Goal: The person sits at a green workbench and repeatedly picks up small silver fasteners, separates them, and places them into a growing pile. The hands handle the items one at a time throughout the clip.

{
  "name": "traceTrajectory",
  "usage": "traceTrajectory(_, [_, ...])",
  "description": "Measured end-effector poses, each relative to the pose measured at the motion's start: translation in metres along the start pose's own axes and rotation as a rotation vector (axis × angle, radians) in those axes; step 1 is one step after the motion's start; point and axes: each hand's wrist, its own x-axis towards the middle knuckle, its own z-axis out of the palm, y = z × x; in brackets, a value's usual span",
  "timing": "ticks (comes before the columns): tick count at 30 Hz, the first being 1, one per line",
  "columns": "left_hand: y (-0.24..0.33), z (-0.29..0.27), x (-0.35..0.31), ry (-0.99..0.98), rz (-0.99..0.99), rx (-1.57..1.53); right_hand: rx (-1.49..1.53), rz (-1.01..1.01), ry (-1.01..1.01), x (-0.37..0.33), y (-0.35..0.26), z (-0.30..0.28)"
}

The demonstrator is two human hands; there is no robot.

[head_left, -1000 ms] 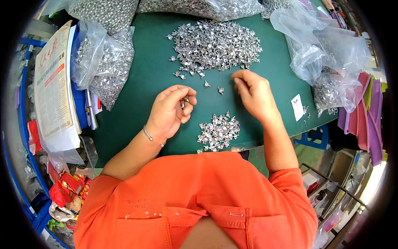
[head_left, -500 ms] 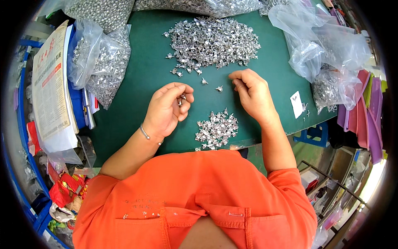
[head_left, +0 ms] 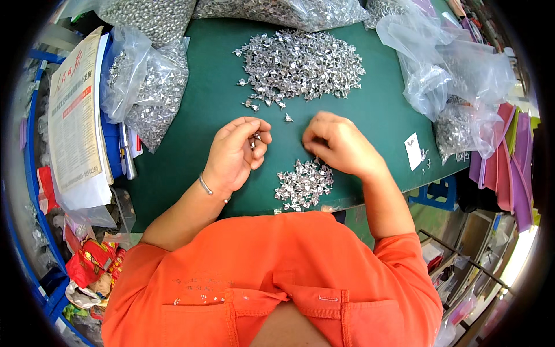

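Several small shiny metal pieces [head_left: 255, 139] sit in the curled fingers of my left hand [head_left: 234, 147], above the green tabletop. To its right, my right hand [head_left: 338, 141] hovers with bent, slightly blurred fingers pointing down; what lies in their tips, if anything, is hidden. Just below that hand lies a small heap of silvery winged metal parts [head_left: 302, 186], close to the table's near edge. A much larger heap of similar parts [head_left: 303, 63] spreads farther back. One single metal part [head_left: 288, 117] rests between the big heap and my hands.
Clear plastic bags of metal pieces [head_left: 153, 92] stand at the left, with more along the back. Other bags [head_left: 462, 124] lie at the right, near a small white card [head_left: 413, 151]. A newspaper [head_left: 75, 121] leans at the left; a blue stool [head_left: 435, 194] stands below the table's right side.
My right hand has shifted left and slightly nearer, over where a loose metal part lay; that part no longer shows. My left hand stays almost still, holding its pieces.
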Motion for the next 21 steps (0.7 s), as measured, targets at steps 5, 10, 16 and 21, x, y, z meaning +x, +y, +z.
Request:
traceTrajectory(5, [0.000, -0.001, 0.001, 0.021, 0.036, -0.031, 0.089, -0.118, 0.036, 0.012, -0.001, -0.005])
traceTrajectory(10, [0.003, -0.002, 0.000, 0.039, 0.054, -0.052, -0.153, -0.184, 0.169, 0.030, 0.000, 0.024])
traceTrajectory(16, [0.004, -0.003, 0.001, 0.055, 0.072, -0.043, 0.023, 0.002, 0.318, 0.017, 0.011, 0.001])
traceTrajectory(21, [0.004, -0.003, 0.003, 0.052, 0.062, -0.053, -0.027, 0.000, 0.363, 0.017, 0.011, 0.022])
